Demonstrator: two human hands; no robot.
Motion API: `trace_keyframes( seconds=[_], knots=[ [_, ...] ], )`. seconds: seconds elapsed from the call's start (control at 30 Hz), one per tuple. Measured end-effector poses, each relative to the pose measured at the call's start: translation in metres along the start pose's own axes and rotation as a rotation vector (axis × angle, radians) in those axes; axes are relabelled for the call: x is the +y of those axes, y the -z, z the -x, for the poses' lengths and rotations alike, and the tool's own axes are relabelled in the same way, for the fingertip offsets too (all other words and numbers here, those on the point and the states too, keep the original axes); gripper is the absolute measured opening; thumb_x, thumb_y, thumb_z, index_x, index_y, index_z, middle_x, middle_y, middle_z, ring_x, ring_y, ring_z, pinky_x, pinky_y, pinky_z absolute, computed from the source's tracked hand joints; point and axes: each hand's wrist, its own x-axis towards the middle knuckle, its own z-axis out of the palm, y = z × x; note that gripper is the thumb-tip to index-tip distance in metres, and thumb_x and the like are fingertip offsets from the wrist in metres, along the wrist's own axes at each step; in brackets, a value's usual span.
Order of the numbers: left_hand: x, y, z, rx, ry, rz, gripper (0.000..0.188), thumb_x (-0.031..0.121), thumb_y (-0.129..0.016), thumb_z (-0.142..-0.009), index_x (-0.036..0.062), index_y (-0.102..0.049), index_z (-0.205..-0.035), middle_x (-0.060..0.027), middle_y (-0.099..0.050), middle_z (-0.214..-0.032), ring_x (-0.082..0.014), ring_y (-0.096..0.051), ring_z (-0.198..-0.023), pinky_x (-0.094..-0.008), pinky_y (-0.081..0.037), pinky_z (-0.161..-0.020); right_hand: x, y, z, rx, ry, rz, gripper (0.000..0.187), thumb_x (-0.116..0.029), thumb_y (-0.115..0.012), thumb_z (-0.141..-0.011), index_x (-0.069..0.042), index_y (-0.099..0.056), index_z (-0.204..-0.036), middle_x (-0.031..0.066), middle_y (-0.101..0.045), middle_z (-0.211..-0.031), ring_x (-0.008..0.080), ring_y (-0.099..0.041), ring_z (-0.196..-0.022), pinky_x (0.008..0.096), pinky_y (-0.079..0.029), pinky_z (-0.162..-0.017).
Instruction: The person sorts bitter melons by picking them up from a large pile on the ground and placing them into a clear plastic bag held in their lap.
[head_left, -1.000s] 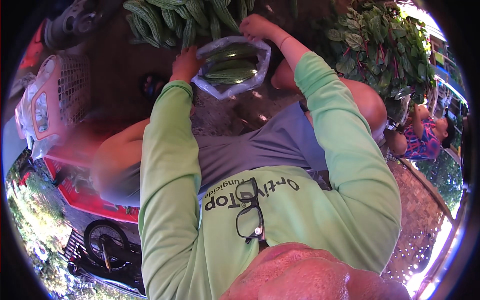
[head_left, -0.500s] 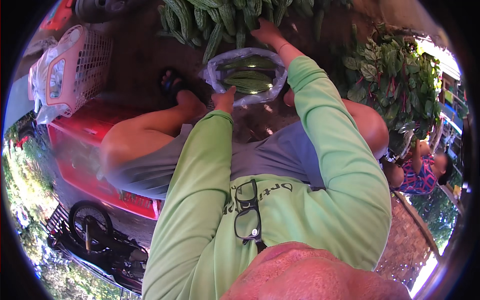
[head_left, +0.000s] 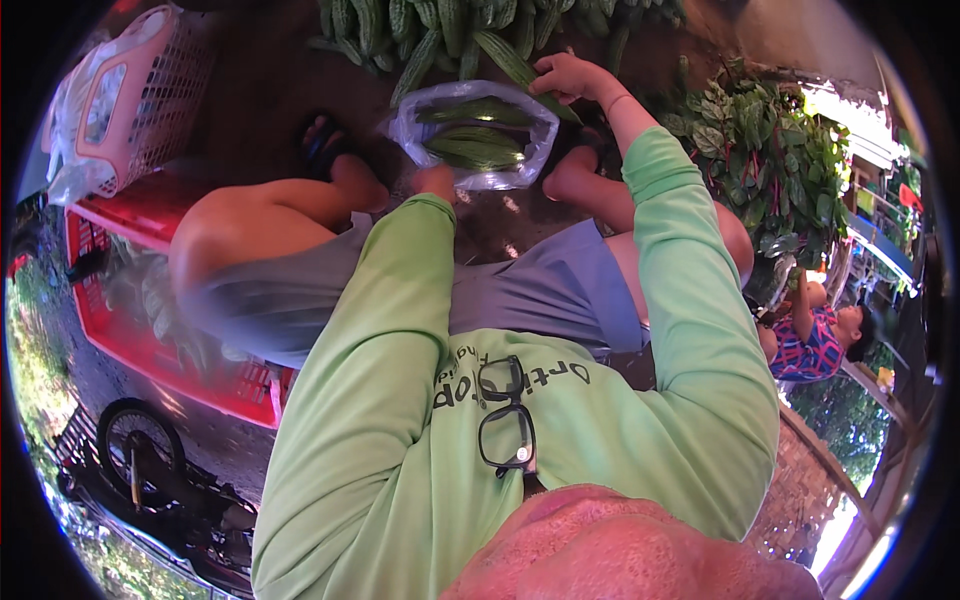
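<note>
A clear plastic bag (head_left: 398, 135) stands open on the ground between my feet, with long green bitter gourds (head_left: 475, 148) lying inside it. At its near left rim my left hand (head_left: 435, 182) is closed on the plastic, its fingertips mostly hidden. Beyond the bag's far right side, my right hand (head_left: 572, 80) grips one bitter gourd (head_left: 508, 58) near its near end. That gourd slants away to the far left, toward a pile of bitter gourds (head_left: 400, 25) at the far edge of view.
Leafy greens with reddish stems (head_left: 775, 150) are heaped at the right. A pink plastic basket (head_left: 150, 110) stands at the far left, by a red crate (head_left: 120, 215) holding pale produce. A motorcycle (head_left: 150, 480) is parked at the near left. Another person (head_left: 815, 340) sits at the right.
My right hand has drawn a bitter gourd out of the pile, moving right and nearer to me. My left hand stays at the bag's near left rim.
</note>
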Motion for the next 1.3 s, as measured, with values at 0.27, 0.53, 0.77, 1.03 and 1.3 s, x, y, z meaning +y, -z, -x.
trace_keyframes(
  seconds=[0.27, 0.53, 0.77, 1.03, 1.3],
  knots=[
    [-0.007, -0.005, 0.021, 0.054, 0.039, 0.369, 0.027, 0.015, -0.065, -0.089, 0.0123, -0.077, -0.114, -0.0119, -0.077, -0.101, -0.0299, -0.076, -0.091, -0.048, -0.059, -0.071, -0.051, -0.056, 0.024, -0.175, 0.022, -0.113, 0.042, -0.022, -0.078, -0.085, -0.006, -0.067, -0.122, -0.0015, -0.063, -0.09, 0.0095, -0.057, -0.073, 0.0276, -0.051, -0.067],
    [-0.025, -0.043, 0.039, 0.19, -0.179, 1.009, 0.032, 0.014, -0.075, -0.08, 0.0093, -0.074, -0.112, -0.0139, -0.075, -0.104, -0.0271, -0.073, -0.096, -0.0416, -0.059, -0.082, -0.039, -0.141, 0.01, -0.151, 0.246, 0.17, 0.054, -0.018, -0.079, -0.074, 0.001, -0.066, -0.123, 0.0137, -0.073, -0.101, 0.0218, -0.07, -0.089, 0.0375, -0.058, -0.08],
    [-0.008, -0.009, 0.033, 0.198, 0.13, 0.77, 0.056, 0.01, -0.086, -0.075, 0.004, -0.062, -0.124, -0.0151, -0.073, -0.115, -0.0299, -0.072, -0.108, -0.0426, -0.059, -0.089, 0.028, -0.184, -0.007, -0.015, 0.4, 0.587, 0.041, -0.012, -0.076, -0.069, -0.001, -0.071, -0.109, 0.0208, -0.075, -0.1, 0.0415, -0.071, -0.097, 0.0483, -0.056, -0.086],
    [-0.002, 0.073, 0.083, 0.221, 0.178, 0.855, 0.054, 0.014, -0.095, -0.069, 0.0008, -0.063, -0.111, -0.0213, -0.073, -0.108, -0.0363, -0.072, -0.11, -0.0434, -0.06, -0.089, 0.038, -0.227, 0.008, 0.215, 0.528, 0.782, 0.021, -0.012, -0.057, -0.092, -0.006, -0.075, -0.099, 0.0226, -0.073, -0.102, 0.0428, -0.074, -0.09, 0.0527, -0.06, -0.079],
    [-0.03, 0.019, 0.034, 0.007, 0.542, 1.97, 0.051, 0.015, -0.084, -0.084, -0.0024, -0.059, -0.125, -0.0249, -0.068, -0.124, -0.0402, -0.071, -0.11, -0.0525, -0.06, -0.092, -0.021, -0.207, -0.008, 0.158, 0.652, 0.908, 0.017, -0.015, -0.061, -0.088, -0.005, -0.072, -0.095, 0.0203, -0.071, -0.098, 0.0394, -0.073, -0.085, 0.0509, -0.058, -0.071]
  ],
)
